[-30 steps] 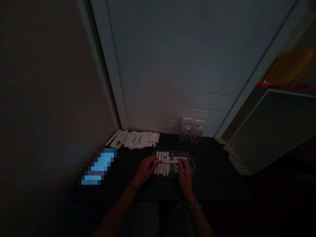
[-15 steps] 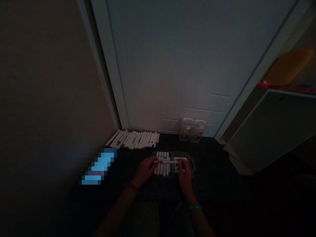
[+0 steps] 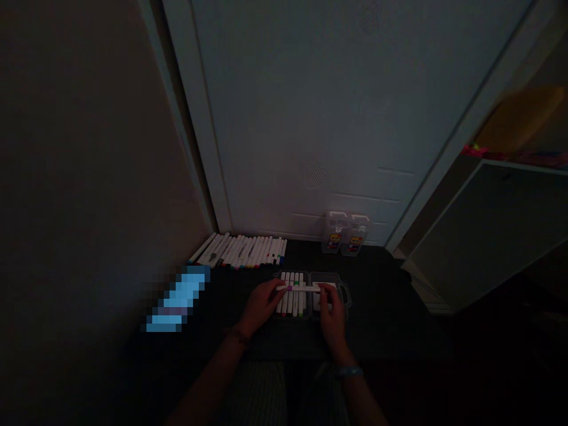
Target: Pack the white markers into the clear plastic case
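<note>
A white marker with a purple band (image 3: 304,289) lies level between my hands. My left hand (image 3: 264,300) pinches its left end, and my right hand (image 3: 332,307) grips the right end. Beneath it is an open clear plastic case (image 3: 309,312). Several white markers (image 3: 290,305) with coloured ends stand side by side in the case's left half. A white label or card (image 3: 318,300) shows in the right half, partly hidden by my right hand.
A row of white markers (image 3: 248,251) lies along the back left of the dark table (image 3: 381,307). Two clear cases (image 3: 344,234) stand upright against the white door (image 3: 284,118). A pixelated bright blue shape (image 3: 181,299) is at the left, by the wall.
The marker in my hands has risen very slightly at its left end. Both hands otherwise hold almost the same place, and the other things have not moved.
</note>
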A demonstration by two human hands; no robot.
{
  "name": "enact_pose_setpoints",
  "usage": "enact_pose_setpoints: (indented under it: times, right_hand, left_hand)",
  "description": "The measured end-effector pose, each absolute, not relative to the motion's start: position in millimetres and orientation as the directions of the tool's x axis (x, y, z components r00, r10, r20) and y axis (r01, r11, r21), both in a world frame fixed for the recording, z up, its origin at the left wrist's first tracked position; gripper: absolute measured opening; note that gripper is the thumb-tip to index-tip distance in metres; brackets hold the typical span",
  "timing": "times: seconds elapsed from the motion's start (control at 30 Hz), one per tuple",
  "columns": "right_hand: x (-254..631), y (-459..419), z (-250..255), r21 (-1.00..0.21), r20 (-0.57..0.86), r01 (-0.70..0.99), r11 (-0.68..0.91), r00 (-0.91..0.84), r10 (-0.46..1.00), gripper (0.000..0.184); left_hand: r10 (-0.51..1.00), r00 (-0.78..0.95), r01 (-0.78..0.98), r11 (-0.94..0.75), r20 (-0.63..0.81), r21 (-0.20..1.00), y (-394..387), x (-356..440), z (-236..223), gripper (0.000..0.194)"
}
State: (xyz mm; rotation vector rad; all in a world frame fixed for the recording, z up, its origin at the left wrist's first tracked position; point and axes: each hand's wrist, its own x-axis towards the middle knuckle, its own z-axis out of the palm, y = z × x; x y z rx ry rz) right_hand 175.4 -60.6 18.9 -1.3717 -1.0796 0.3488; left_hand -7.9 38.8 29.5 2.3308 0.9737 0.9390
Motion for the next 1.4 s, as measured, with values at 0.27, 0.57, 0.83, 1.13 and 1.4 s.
enact_pose_setpoints:
  times: [0.27,0.57,0.83,1.13,1.4]
  right_hand:
    - [176.1,-60.5,16.9,-0.901,0.394,0.374,0.219,0.498,0.772,0.027]
    - [176.2,-60.9,17.8,-0.908,0.383,0.362,0.213,0.505,0.773,0.028]
    - [176.4,-59.5,15.6,-0.908,0.386,0.355,0.221,0.504,0.773,0.028]
    - [176.9,-59.5,14.5,-0.910,0.383,0.348,0.224,0.503,0.775,0.028]
    - [175.9,-59.6,16.5,-0.909,0.387,0.353,0.222,0.512,0.767,0.027]
  left_hand:
    - [0.747,0.518,0.432,-0.648,0.416,0.627,39.1,-7.7,29.0,0.024]
    - [0.759,0.506,0.426,-0.633,0.410,0.646,39.6,-7.4,27.3,0.025]
    - [0.760,0.505,0.416,-0.629,0.409,0.657,39.7,-7.5,26.3,0.025]
    - [0.764,0.510,0.408,-0.620,0.396,0.670,38.4,-7.3,29.0,0.026]
    - [0.778,0.495,0.410,-0.602,0.387,0.685,36.5,-6.6,31.4,0.026]
